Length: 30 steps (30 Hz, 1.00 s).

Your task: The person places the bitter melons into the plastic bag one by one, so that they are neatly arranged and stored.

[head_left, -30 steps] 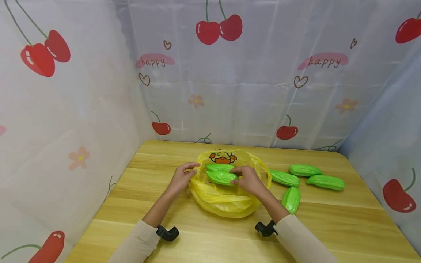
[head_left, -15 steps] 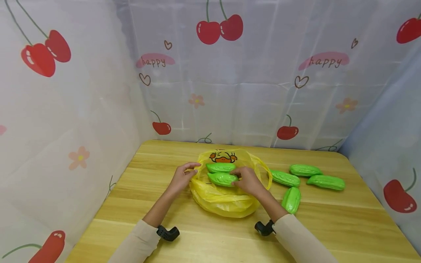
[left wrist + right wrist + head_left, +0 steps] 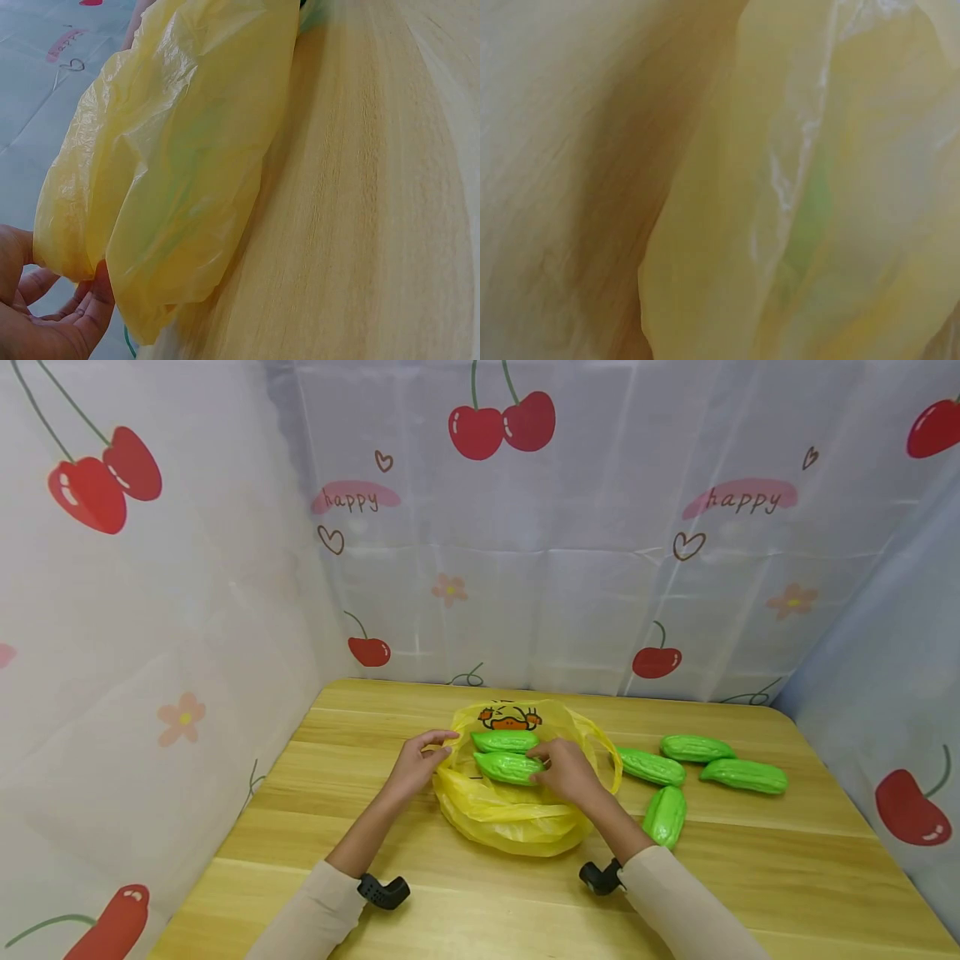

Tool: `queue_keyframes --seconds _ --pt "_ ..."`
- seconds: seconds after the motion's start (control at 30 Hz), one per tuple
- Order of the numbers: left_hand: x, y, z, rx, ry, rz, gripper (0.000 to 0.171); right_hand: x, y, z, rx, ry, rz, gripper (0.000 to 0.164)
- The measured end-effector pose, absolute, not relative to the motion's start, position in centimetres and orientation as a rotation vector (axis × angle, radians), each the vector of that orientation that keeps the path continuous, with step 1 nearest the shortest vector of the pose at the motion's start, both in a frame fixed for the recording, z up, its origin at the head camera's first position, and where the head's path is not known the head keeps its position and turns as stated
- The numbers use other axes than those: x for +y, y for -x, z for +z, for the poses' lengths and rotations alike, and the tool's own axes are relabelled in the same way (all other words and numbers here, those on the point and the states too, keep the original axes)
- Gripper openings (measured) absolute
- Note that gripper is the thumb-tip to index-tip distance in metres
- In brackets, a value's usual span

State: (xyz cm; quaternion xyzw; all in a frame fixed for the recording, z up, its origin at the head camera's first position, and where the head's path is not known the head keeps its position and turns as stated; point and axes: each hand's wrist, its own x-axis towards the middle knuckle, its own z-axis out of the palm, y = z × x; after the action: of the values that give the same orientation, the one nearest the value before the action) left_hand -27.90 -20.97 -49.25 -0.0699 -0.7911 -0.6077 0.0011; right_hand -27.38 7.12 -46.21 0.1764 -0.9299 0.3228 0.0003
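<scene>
A yellow plastic bag (image 3: 517, 827) with a cartoon duck face stands with its mouth spread on the table. Two bright green toy bitter melons lie inside: one at the back (image 3: 504, 742) and one in front (image 3: 504, 767). My right hand (image 3: 567, 770) reaches into the mouth and grips the front bitter melon by its right end. At the left side of the rim my left hand (image 3: 412, 766) holds the bag, its thumb and fingers curled at the plastic edge in the left wrist view. Through the yellow film in the right wrist view a green patch shows faintly.
To the right of the bag lie several more green bitter melons; one (image 3: 651, 767) is against the bag's handle, another (image 3: 665, 817) nearer my right sleeve. The wooden table (image 3: 480, 910) ends at a cherry-printed curtain (image 3: 525, 585). Black wrist devices sit on both forearms.
The front bitter melon has shifted slightly towards me with my right hand, opening a narrow gap from the back one. My left hand has stayed at the rim.
</scene>
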Motion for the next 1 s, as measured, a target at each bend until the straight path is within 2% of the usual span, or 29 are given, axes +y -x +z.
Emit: queue_keyframes --seconds 0.4,0.7,1.0 --pt "-20.8 28.0 -49.5 -2.483 0.229 -1.914 0.030 6.9 26.9 -45.8 -2.945 -0.487 0.896 0.039" --pt "-20.8 27.9 -49.4 -2.494 0.201 -1.905 0.030 7.6 25.4 -42.8 -2.854 -0.623 1.020 0.038" --pt "-20.8 27.7 -49.2 -2.469 0.214 -1.896 0.027 9.2 23.4 -39.9 -2.703 -0.626 1.136 0.035"
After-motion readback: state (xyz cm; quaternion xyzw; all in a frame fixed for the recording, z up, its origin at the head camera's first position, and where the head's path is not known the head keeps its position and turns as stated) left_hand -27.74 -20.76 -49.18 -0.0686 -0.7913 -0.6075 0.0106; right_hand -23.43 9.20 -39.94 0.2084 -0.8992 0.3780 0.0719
